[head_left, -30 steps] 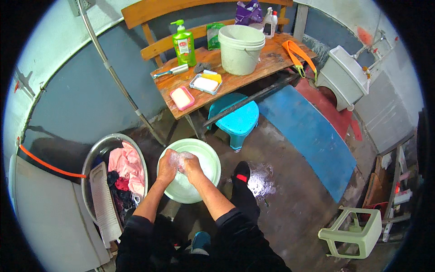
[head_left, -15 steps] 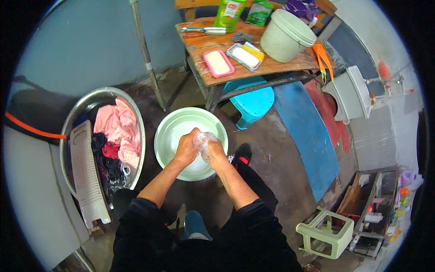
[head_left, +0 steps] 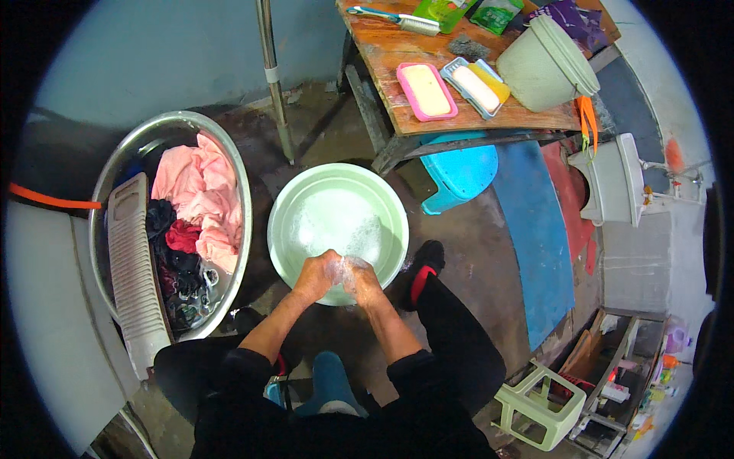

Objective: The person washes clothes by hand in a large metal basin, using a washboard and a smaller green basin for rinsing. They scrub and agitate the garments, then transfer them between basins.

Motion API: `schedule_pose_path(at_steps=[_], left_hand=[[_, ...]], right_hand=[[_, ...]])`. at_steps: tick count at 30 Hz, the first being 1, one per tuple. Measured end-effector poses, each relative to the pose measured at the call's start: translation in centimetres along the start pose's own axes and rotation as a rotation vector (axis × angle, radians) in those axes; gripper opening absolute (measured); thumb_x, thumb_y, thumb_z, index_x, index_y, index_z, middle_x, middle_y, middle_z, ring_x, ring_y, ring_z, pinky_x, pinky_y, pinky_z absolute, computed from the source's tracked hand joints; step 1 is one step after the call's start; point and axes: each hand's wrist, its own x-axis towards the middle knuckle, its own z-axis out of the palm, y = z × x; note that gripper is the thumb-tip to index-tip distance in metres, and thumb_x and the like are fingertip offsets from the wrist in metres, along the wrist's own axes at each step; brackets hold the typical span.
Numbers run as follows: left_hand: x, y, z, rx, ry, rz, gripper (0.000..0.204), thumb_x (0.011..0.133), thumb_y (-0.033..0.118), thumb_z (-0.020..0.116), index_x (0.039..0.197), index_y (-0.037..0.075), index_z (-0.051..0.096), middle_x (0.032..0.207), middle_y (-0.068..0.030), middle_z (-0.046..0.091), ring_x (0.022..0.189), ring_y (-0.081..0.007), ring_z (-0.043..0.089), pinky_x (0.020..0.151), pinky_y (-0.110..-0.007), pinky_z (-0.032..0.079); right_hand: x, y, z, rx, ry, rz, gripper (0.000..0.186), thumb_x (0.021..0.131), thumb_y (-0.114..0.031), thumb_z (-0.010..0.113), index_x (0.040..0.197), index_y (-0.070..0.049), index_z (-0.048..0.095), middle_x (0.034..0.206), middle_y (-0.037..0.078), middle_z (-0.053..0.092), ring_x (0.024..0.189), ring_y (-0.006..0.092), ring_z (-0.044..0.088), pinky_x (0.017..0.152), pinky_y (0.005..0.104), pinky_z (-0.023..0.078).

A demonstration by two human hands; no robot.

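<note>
A pale green plastic basin with sudsy water stands on the floor before me. My left hand and my right hand come together over its near rim. Both have their fingers curled in, knuckles close to each other. White foam covers the fingers between them. Whatever they grip is hidden by the fingers and suds, so I cannot make it out. Patches of foam float on the water farther out in the basin.
At left, a metal tub holds pink clothes, dark clothes and a washboard. A wooden table bears soap dishes, a brush and a bucket. A blue stool stands under it; a pale stool lies at right.
My joined hands have drawn back from over the basin's middle to its near rim. The view has shifted, and the foam lump between my hands looks smaller.
</note>
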Motion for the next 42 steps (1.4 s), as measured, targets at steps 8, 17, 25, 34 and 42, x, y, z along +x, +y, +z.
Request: schedule_pose_path(at_steps=[8, 17, 25, 34, 42], left_hand=[[2.6, -2.6, 1.3, 0.311, 0.048, 0.006, 0.014, 0.081, 0.014, 0.058, 0.085, 0.002, 0.052, 0.076, -0.0234, 0.06, 0.073, -0.0415, 0.058, 0.063, -0.045, 0.045], [7.3, -8.2, 2.0, 0.65, -0.021, -0.144, 0.036, 0.079, 0.012, 0.055, 0.114, 0.007, 0.056, 0.081, -0.0219, 0.062, 0.078, -0.0411, 0.059, 0.07, -0.048, 0.048], [15.0, -8.6, -1.5, 1.021, 0.028, 0.072, 0.052, 0.075, -0.001, 0.056, 0.126, 0.012, 0.05, 0.115, -0.0154, 0.052, 0.1, -0.0327, 0.055, 0.082, -0.041, 0.05], [14.5, -10.1, -0.3, 1.173, -0.04, 0.162, 0.047, 0.074, 0.0, 0.057, 0.12, 0.01, 0.052, 0.11, -0.0117, 0.049, 0.105, -0.031, 0.048, 0.081, -0.046, 0.049], [7.4, -13.3, 3.1, 0.869, 0.008, 0.101, 0.023, 0.073, 0.0, 0.057, 0.094, 0.006, 0.056, 0.091, -0.0133, 0.055, 0.085, -0.033, 0.057, 0.07, -0.043, 0.051]], right_hand=[[4.1, 4.6, -1.3, 0.049, -0.043, 0.085, 0.031, 0.083, -0.038, 0.062, 0.087, -0.008, 0.061, 0.064, 0.001, 0.049, 0.05, 0.012, 0.043, 0.042, 0.0276, 0.032], [11.4, 6.4, -5.3, -0.613, -0.026, -0.143, 0.017, 0.079, -0.008, 0.053, 0.09, -0.001, 0.063, 0.094, 0.018, 0.065, 0.084, 0.0338, 0.062, 0.076, 0.0386, 0.048], [16.3, 0.4, -6.0, -1.159, 0.183, -0.75, 0.028, 0.071, 0.005, 0.052, 0.095, -0.005, 0.062, 0.091, 0.018, 0.058, 0.083, 0.0368, 0.058, 0.072, 0.0435, 0.048], [17.5, 1.7, -5.5, -1.526, 0.142, -0.642, 0.039, 0.069, 0.001, 0.061, 0.107, -0.007, 0.054, 0.108, 0.016, 0.048, 0.099, 0.0347, 0.051, 0.077, 0.0435, 0.05], [12.8, 8.3, -4.6, -1.323, 0.084, -0.539, 0.031, 0.069, 0.002, 0.057, 0.098, -0.003, 0.05, 0.097, 0.018, 0.053, 0.089, 0.0382, 0.055, 0.076, 0.0449, 0.048]])
